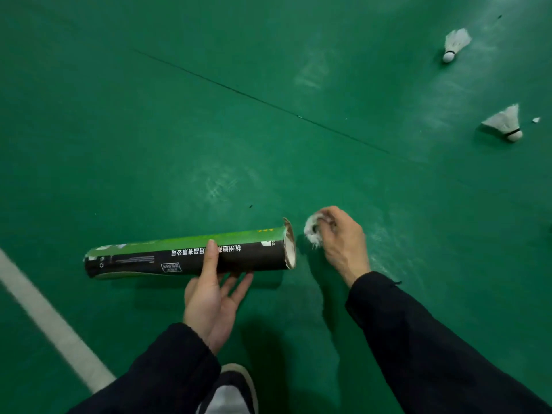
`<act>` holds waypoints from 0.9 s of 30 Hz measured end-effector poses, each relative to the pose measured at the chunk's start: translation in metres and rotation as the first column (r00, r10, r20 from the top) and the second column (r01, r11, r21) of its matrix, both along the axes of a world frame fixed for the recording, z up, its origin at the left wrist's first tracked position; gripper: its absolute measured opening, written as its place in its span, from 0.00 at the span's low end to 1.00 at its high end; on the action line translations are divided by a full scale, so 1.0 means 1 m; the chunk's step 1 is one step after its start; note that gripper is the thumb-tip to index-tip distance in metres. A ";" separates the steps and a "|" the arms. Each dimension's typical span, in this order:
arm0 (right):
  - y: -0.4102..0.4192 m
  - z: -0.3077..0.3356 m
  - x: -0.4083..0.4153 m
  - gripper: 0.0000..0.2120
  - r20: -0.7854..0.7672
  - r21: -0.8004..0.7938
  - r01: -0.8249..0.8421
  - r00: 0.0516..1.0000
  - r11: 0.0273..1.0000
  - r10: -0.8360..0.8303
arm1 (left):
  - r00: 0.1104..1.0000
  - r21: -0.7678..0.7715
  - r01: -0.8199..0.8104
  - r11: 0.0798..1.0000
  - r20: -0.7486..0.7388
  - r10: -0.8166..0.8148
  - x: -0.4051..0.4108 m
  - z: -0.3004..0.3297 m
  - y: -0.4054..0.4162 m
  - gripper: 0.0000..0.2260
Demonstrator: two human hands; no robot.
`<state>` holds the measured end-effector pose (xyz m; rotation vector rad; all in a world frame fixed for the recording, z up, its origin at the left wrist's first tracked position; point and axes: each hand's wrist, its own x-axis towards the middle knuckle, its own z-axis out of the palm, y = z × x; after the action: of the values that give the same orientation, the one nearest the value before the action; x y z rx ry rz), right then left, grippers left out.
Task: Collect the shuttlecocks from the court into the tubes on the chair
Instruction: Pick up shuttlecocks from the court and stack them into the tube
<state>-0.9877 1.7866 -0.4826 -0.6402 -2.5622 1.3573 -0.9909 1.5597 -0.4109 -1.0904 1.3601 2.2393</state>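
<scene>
My left hand [213, 289] holds a green and black cardboard tube [167, 256] level above the green court, its open mouth facing right. My right hand [343, 239] is shut on a white feather shuttlecock [312, 230], held just to the right of the tube's mouth, a small gap between them. Two more white shuttlecocks lie on the floor at the far right: one [455, 43] near the top, the other [504, 122] lower down. The chair is not in view.
A white court line [44, 318] runs diagonally across the lower left. A thin dark seam [260, 100] crosses the green floor. My shoe [236, 389] shows at the bottom edge. A tiny white scrap [536, 120] lies beside the lower shuttlecock.
</scene>
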 end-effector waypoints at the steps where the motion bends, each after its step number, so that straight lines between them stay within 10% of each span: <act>1: 0.003 0.013 0.010 0.04 -0.036 -0.234 0.101 0.993 0.967 -0.112 | 1.000 -0.004 0.015 1.000 -0.005 -0.015 -0.001 -0.001 0.002 0.22; 5: 0.008 0.070 0.057 0.07 -0.091 -0.612 0.106 0.975 0.784 -0.203 | 0.988 0.024 0.154 0.988 -0.014 -0.154 0.001 0.003 0.028 0.22; 11: 0.031 0.094 0.122 0.11 -0.018 -0.219 0.488 0.864 0.845 -0.504 | 0.854 0.130 0.520 0.844 -0.076 -0.515 0.026 0.022 0.106 0.24; 15: 0.043 0.123 0.176 0.04 -0.206 -0.326 0.363 0.874 0.873 -0.441 | 0.795 0.132 0.605 0.785 -0.149 -0.587 0.041 0.037 0.148 0.24; 20: 0.063 0.126 0.214 0.23 -0.093 -0.262 0.290 0.942 0.921 -0.323 | 0.715 0.071 0.690 0.720 -0.221 -0.664 0.063 0.058 0.194 0.20; 27: 0.129 0.131 0.239 0.20 -0.017 -0.724 0.144 0.974 0.675 -0.226 | 0.663 -0.031 0.729 0.684 -0.219 -0.716 0.104 0.055 0.255 0.33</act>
<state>-0.7490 1.9161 -0.3518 -0.8725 -1.7333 2.2474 -0.8874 1.8145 -0.3555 -0.1767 1.4507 1.7792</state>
